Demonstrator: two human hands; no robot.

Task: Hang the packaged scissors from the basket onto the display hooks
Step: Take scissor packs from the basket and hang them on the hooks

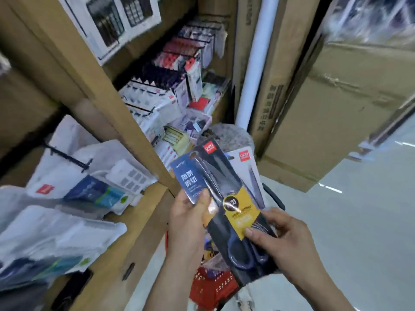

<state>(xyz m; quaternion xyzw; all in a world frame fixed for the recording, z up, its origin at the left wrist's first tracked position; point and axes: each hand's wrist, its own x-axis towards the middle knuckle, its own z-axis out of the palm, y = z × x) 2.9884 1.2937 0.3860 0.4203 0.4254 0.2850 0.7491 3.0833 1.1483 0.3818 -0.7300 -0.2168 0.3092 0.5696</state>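
Packaged scissors [226,198]: a fanned stack of at least three cards, held in the air just above the red basket [211,288] on the floor, next to the front edge of the shelf unit [125,135]. Left hand [188,218] grips the stack, thumb on the blue-labelled card [187,179], fingers behind. Right hand [285,241] pinches the dark pack at the lower part of its yellow label [241,213], thumb on top. My read: peeling one pack off the stack before hanging. To do it well, slide the dark pack out lengthwise rather than twisting, since glossy film on film will slip. Keep the left grip firm so the rest don't splay and drop. Then regrip near the red tab [210,147] at the top, line the hang hole up with a hook tip and push straight on. A bare black wire hook [67,157] sits at the left of the unit; can't tell which hook is meant. Materials: flat stiff card backs, shiny clear fronts, long pointed dark blades, rounded dark-blue loop handles [242,252]. Basket is perforated red plastic. Floor [359,232] is pale and glossy.
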